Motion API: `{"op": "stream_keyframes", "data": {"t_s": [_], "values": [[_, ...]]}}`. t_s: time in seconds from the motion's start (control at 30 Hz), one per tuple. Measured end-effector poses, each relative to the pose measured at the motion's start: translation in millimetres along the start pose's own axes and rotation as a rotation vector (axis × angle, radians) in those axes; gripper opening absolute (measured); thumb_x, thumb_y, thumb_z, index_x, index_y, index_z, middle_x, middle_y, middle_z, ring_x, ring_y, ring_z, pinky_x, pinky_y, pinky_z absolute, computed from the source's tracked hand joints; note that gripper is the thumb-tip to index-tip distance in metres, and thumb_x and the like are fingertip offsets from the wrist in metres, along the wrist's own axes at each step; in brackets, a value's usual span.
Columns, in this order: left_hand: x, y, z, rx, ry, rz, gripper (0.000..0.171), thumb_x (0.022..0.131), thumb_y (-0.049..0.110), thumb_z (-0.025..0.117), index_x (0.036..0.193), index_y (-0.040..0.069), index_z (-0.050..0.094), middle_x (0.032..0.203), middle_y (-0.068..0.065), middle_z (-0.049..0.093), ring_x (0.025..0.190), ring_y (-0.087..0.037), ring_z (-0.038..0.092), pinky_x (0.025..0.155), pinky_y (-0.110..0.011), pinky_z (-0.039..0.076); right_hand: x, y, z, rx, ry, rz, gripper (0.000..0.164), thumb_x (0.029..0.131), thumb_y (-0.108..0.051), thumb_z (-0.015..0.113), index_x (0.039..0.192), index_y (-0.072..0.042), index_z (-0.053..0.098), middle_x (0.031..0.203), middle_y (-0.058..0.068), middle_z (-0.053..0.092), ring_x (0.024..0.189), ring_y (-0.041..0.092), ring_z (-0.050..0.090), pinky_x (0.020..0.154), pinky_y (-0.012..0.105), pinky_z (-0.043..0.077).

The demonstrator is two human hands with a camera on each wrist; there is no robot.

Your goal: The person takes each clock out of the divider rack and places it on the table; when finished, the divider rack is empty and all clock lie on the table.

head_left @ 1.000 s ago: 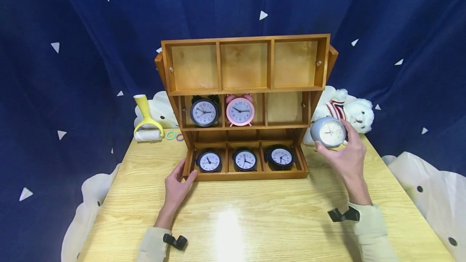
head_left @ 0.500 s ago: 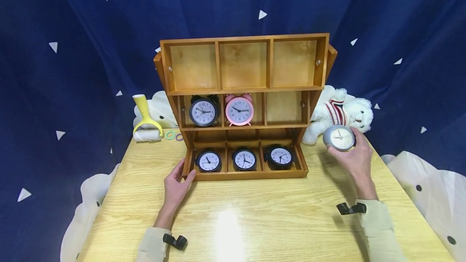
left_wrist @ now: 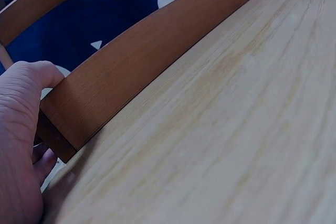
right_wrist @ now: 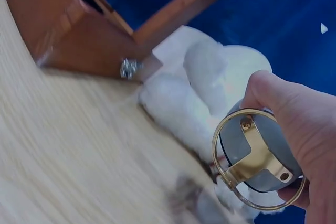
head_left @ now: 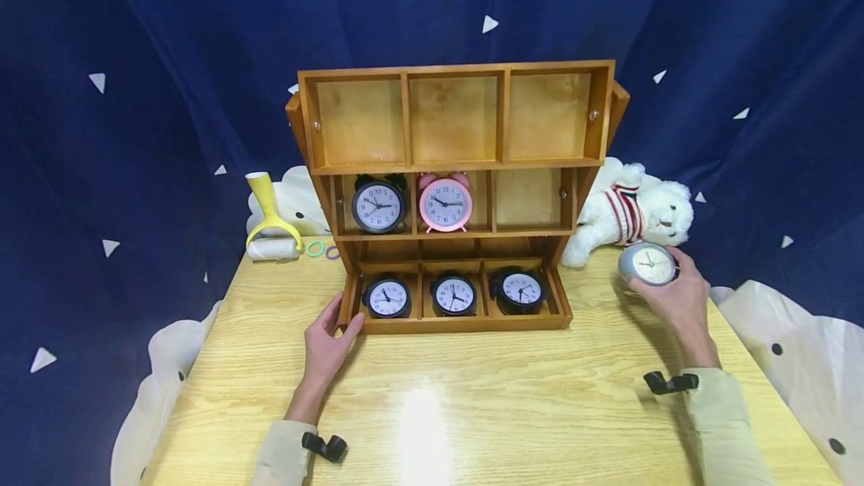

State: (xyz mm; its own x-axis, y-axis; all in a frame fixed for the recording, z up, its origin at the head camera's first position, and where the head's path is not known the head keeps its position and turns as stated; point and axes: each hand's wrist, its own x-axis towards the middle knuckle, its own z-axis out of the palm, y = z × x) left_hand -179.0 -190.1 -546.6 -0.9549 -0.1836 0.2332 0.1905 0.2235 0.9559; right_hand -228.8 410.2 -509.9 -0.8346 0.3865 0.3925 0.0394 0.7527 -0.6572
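Note:
My right hand (head_left: 683,304) grips a round grey alarm clock (head_left: 652,264) at the right of the table, its pale face turned up in the head view. From beneath, the right wrist view shows the clock's gold ring-shaped stand (right_wrist: 255,161) and the table below, with a gap between. At the lower left corner of the wooden shelf (head_left: 466,326), my left hand (head_left: 325,347) holds on with the thumb over the front edge and the fingers at the side. Three black clocks, one being the middle clock (head_left: 454,297), occupy the bottom tier.
On the middle tier stand a dark clock (head_left: 379,205) and a pink twin-bell clock (head_left: 445,205). A white teddy bear (head_left: 664,212) lies behind my right hand. A yellow-handled lint roller (head_left: 270,223) and two hair ties (head_left: 315,249) sit at the left back.
My right hand has carried the grey clock to the right and lower, away from the shelf and toward the front of the teddy bear. The left hand stays on the shelf corner.

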Motion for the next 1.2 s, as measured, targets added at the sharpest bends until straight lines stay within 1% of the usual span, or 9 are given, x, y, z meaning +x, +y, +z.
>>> {"op": "stream_keyframes", "data": {"t_s": [0.1,0.27,0.4,0.57,0.7,0.9,1.03,1.13,1.2], "values": [[0.2,-0.5,1.1,-0.015,0.001,0.010,0.060,0.091,0.003,0.080,0.143,-0.012,0.055,0.143,-0.027,0.059,0.130,-0.040,0.060,0.109,-0.037,0.048,2,13,-2,-0.016,-0.018,0.010,0.088,0.072,-0.022,0.090,0.148,0.000,0.052,0.133,0.036,0.061,0.117,0.053,0.056,0.091,0.059,0.041],[0.5,-2.0,2.1,-0.064,0.007,0.038,0.059,0.090,0.000,0.079,0.142,-0.014,0.054,0.142,-0.030,0.059,0.131,-0.043,0.058,0.111,-0.041,0.046,4,31,-2,-0.011,-0.065,0.032,0.089,0.075,-0.021,0.089,0.149,0.004,0.048,0.133,0.037,0.059,0.116,0.049,0.056,0.083,0.042,0.040],[0.5,-3.2,1.7,-0.067,0.006,0.039,0.059,0.090,-0.001,0.079,0.142,-0.014,0.054,0.142,-0.030,0.058,0.132,-0.043,0.057,0.111,-0.039,0.045,4,42,-2,-0.012,-0.098,0.055,0.090,0.077,-0.023,0.088,0.151,0.005,0.045,0.136,0.038,0.057,0.117,0.048,0.054,0.082,0.035,0.038],[0.0,-3.3,1.5,-0.071,0.005,0.029,0.060,0.090,-0.001,0.079,0.143,-0.014,0.053,0.143,-0.030,0.057,0.133,-0.042,0.057,0.111,-0.037,0.045,7,53,-5,-0.017,-0.126,0.053,0.091,0.078,-0.025,0.088,0.151,0.008,0.043,0.136,0.040,0.055,0.117,0.050,0.054,0.082,0.038,0.040],[0.3,-2.8,1.4,-0.060,0.006,0.034,0.060,0.090,0.000,0.079,0.143,-0.014,0.054,0.143,-0.030,0.058,0.132,-0.042,0.057,0.111,-0.037,0.046,11,63,-9,-0.032,-0.160,0.062,0.093,0.081,-0.028,0.088,0.152,0.008,0.041,0.134,0.040,0.055,0.114,0.050,0.055,0.081,0.042,0.042],[0.5,-3.9,1.5,-0.046,0.004,0.039,0.059,0.090,0.001,0.080,0.142,-0.013,0.055,0.141,-0.030,0.059,0.130,-0.042,0.059,0.109,-0.035,0.048,16,73,-20,-0.064,-0.203,0.059,0.094,0.082,-0.032,0.086,0.151,0.011,0.038,0.132,0.043,0.053,0.112,0.053,0.054,0.080,0.043,0.043],[0.8,-5.1,1.4,-0.041,0.005,0.033,0.059,0.091,0.002,0.080,0.143,-0.012,0.055,0.142,-0.029,0.060,0.129,-0.041,0.060,0.108,-0.031,0.050,18,77,-26,-0.066,-0.220,0.053,0.094,0.082,-0.032,0.087,0.150,0.012,0.040,0.130,0.042,0.054,0.111,0.052,0.055,0.078,0.034,0.040],[1.0,-5.6,1.5,-0.041,0.007,0.032,0.059,0.091,0.002,0.080,0.143,-0.012,0.055,0.142,-0.028,0.059,0.130,-0.040,0.060,0.108,-0.029,0.050,21,81,-30,-0.066,-0.237,0.043,0.091,0.083,-0.032,0.086,0.149,0.012,0.042,0.127,0.041,0.056,0.107,0.050,0.056,0.075,0.029,0.038],[1.0,-5.6,1.5,-0.044,0.007,0.034,0.059,0.090,0.002,0.080,0.143,-0.012,0.055,0.143,-0.029,0.059,0.130,-0.040,0.059,0.108,-0.029,0.049,22,84,-33,-0.080,-0.255,0.034,0.090,0.083,-0.034,0.086,0.147,0.012,0.043,0.125,0.040,0.057,0.105,0.048,0.056,0.073,0.029,0.038]]}}
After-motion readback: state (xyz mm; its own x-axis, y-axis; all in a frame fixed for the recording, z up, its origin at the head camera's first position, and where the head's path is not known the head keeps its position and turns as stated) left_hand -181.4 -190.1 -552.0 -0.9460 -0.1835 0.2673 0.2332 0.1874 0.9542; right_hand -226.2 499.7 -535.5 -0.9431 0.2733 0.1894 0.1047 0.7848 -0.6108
